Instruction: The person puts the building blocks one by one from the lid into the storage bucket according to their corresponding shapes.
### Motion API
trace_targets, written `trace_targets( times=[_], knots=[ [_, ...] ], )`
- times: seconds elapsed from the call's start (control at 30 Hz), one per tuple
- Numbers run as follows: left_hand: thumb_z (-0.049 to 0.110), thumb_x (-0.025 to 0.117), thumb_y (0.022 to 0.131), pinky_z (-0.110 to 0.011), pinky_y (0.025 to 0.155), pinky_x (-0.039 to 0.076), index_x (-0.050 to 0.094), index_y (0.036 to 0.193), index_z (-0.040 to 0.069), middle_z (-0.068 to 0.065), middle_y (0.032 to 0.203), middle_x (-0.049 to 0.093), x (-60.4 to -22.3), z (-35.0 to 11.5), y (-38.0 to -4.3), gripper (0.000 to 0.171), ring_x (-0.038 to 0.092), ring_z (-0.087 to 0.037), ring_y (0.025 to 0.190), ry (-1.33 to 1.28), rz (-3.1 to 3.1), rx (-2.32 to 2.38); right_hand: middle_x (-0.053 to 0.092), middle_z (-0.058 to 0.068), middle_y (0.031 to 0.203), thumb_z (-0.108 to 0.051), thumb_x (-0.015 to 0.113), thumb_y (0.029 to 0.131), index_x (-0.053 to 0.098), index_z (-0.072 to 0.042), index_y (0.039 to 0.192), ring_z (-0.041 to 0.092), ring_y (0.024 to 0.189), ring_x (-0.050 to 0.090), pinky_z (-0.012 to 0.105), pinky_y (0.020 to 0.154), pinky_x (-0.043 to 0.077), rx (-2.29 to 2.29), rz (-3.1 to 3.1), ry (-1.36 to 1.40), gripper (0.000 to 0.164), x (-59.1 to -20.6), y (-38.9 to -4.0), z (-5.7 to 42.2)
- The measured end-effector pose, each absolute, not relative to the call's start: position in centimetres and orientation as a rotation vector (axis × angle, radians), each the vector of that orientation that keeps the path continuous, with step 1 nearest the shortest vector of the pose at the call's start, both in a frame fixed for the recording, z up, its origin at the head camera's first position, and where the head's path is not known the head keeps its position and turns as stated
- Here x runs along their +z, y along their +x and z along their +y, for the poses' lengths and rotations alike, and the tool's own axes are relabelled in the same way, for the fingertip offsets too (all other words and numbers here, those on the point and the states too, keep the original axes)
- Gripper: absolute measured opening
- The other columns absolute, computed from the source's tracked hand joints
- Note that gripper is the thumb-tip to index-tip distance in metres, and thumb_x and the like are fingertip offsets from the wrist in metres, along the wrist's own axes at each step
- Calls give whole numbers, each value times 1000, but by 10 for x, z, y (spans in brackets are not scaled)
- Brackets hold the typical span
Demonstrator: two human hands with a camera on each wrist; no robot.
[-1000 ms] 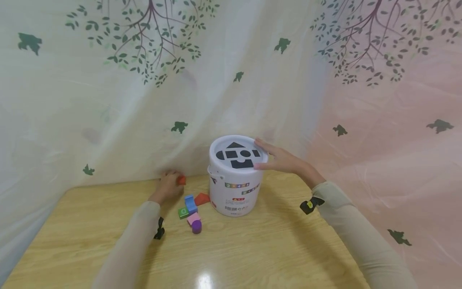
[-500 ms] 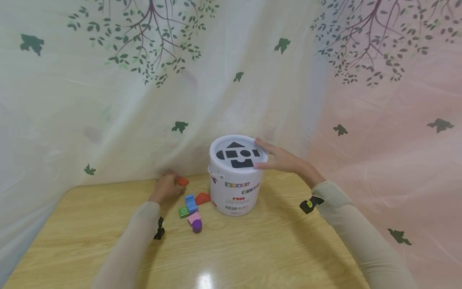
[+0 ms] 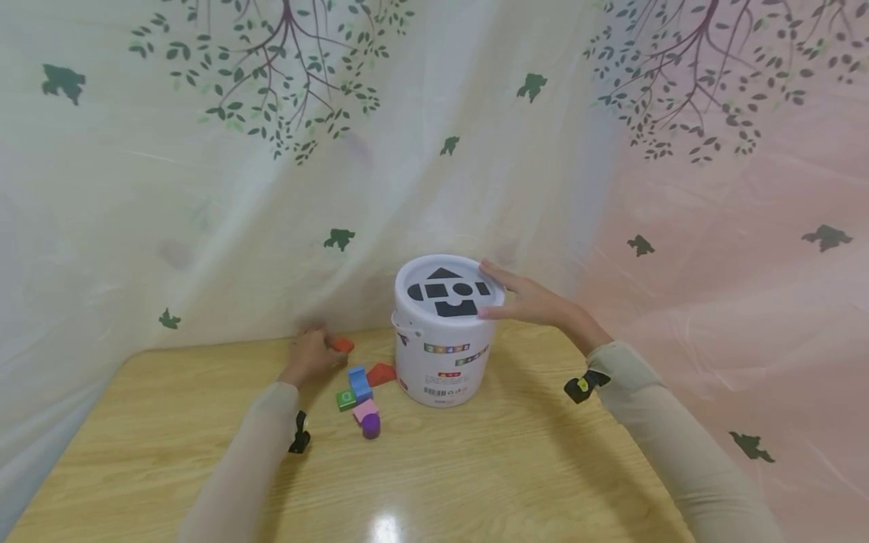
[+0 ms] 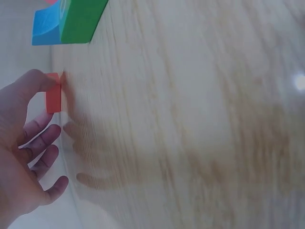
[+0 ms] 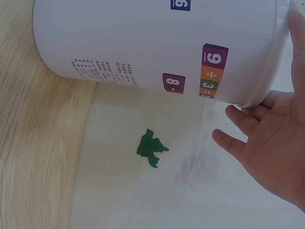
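My left hand [image 3: 312, 356] is at the table's back edge and pinches a red toy block [image 3: 343, 345] between thumb and index finger. The left wrist view shows that block [image 4: 54, 99] edge-on, with the other fingers spread below it. My right hand [image 3: 532, 300] rests on the lid rim of a white bucket [image 3: 441, 369], thumb in front and fingers behind. Black shaped patches, including a triangle, a square and a circle, mark the lid [image 3: 444, 303]. In the right wrist view the fingers of the right hand [image 5: 274, 138] look fairly straight along the rim.
Left of the bucket lie a red triangular block [image 3: 382, 374], a blue block [image 3: 360, 383], a green block [image 3: 345, 400], a pink block [image 3: 365, 410] and a purple round block [image 3: 370, 426]. A leaf-printed curtain [image 3: 271, 249] hangs right behind the wooden table [image 3: 462, 467].
The left hand has turned the red block slightly and it now sits a little lower in view. The right hand and the bucket have stayed in place.
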State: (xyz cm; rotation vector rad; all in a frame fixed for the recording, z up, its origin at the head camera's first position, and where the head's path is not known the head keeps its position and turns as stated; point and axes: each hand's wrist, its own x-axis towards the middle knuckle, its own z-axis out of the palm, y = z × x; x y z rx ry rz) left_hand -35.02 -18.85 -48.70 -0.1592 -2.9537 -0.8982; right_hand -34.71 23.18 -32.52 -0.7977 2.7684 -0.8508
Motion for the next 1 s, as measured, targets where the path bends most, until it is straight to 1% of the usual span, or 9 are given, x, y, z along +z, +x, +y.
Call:
trace_targets(
  times=[0.13,0.23,0.37,0.47,0.6,0.7,0.73,0.83,1.0],
  knots=[
    [27,79,85,-46,83,49,69,94,2,-14,98,66,-488,-196,-350,28,58,-30,92,-180,-2963,-955,7,-1,173,-58,73,86,14,-21,165,29,160,7,62,125,11,-854,2770,-795,105,-325,-348,233],
    [28,80,85,-47,87,51,71,98,3,-15,103,67,-488,-201,-350,30,60,-30,96,-191,-2973,-1020,7,-1,173,-58,73,86,14,-20,165,29,160,7,62,125,12,-855,2772,-791,105,-325,-348,234],
    [25,82,84,-41,83,53,72,96,3,-13,100,68,-485,-207,-346,27,62,-27,94,-251,-2946,-1129,7,0,173,-57,73,87,13,-19,165,30,160,6,62,125,11,-853,2768,-801,105,-325,-350,234],
    [21,83,84,-36,81,53,73,95,0,-12,94,71,-481,-210,-343,26,64,-24,89,-313,-2905,-1226,7,0,173,-57,73,87,13,-19,165,29,160,6,61,125,11,-859,2762,-810,105,-325,-349,233],
    [20,82,86,-33,81,51,69,108,-7,-13,93,72,-469,-212,-338,38,63,-24,91,-341,-2884,-1333,7,0,173,-57,74,86,14,-18,165,28,160,6,60,126,11,-864,2759,-814,106,-326,-349,232],
    [22,80,87,-33,80,50,67,109,-6,-14,98,70,-455,-211,-336,38,61,-25,94,-337,-2905,-1325,8,-1,173,-57,74,87,14,-19,164,28,160,7,60,126,11,-861,2762,-809,105,-326,-350,233],
    [24,80,88,-33,79,50,69,103,-4,-15,99,69,-451,-211,-335,33,60,-26,95,-338,-2917,-1308,8,-1,173,-57,73,87,15,-19,164,28,160,7,60,126,11,-863,2762,-807,105,-327,-350,234],
    [30,79,88,-32,79,50,70,98,2,-15,103,68,-439,-211,-335,31,60,-27,97,-336,-2948,-1268,8,-2,172,-56,73,87,15,-19,164,28,160,8,59,126,12,-862,2763,-807,104,-327,-350,234],
    [31,79,87,-36,82,52,71,104,4,-17,109,68,-423,-211,-336,33,61,-29,100,-366,-2970,-1210,8,-1,173,-55,73,88,15,-19,164,29,160,8,60,126,11,-864,2753,-819,103,-325,-349,233]
  ],
)
